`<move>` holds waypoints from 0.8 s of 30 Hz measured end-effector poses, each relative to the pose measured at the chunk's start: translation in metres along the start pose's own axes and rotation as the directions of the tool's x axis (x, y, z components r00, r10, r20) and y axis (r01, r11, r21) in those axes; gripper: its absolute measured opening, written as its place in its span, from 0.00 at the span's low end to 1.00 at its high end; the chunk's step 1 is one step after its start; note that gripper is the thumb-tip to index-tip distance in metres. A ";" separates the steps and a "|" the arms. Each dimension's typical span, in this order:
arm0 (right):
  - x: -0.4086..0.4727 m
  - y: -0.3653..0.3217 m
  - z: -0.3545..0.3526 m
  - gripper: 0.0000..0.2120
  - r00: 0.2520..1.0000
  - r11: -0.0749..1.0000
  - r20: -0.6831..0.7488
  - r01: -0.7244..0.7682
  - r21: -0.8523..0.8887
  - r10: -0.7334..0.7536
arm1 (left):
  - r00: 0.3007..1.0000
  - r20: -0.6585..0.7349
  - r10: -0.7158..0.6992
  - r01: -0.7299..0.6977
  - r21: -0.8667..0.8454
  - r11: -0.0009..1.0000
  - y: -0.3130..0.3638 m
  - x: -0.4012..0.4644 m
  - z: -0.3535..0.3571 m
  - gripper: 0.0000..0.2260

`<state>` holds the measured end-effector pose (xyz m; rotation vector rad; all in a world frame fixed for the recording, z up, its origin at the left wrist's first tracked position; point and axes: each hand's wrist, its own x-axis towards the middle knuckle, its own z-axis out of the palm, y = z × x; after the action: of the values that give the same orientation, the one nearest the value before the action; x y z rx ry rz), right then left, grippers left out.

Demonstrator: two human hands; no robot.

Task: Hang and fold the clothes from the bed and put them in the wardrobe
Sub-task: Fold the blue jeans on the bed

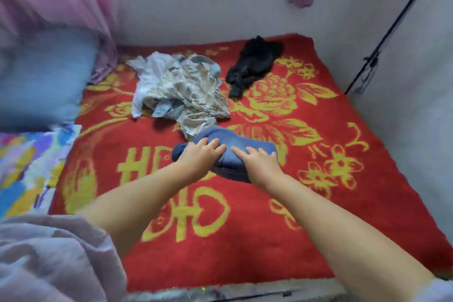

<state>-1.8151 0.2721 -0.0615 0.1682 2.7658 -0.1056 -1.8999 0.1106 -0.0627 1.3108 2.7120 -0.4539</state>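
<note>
Blue folded denim garment (230,152) on the red floral blanket (245,240), partly hidden beneath left hand (199,154) and right hand (259,162), fingers flat, pressing.

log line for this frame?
step: folding | left hand: flat on jeans | right hand: flat on jeans | unfolded: pale pile, black garment

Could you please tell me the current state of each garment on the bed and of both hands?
blue jeans: folded into a compact bundle, lying on the red blanket, pressed under both hands.
pale patterned clothes: crumpled in a heap, unfolded.
black garment: crumpled, unfolded, apart from the heap.
left hand: fingers straight, pressing on the jeans.
right hand: fingers straight, pressing on the jeans.
</note>
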 end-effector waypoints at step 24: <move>-0.406 -0.466 0.126 0.34 -0.005 -0.170 0.468 0.935 -0.312 -0.884 | -0.003 0.470 -0.882 0.997 -0.066 -0.039 0.216 -0.715 0.065 0.21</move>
<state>-1.4556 -0.2428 -0.0070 -2.0389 1.9382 0.3703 -1.2869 -0.3188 -0.0205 -1.0268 2.6625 -0.0609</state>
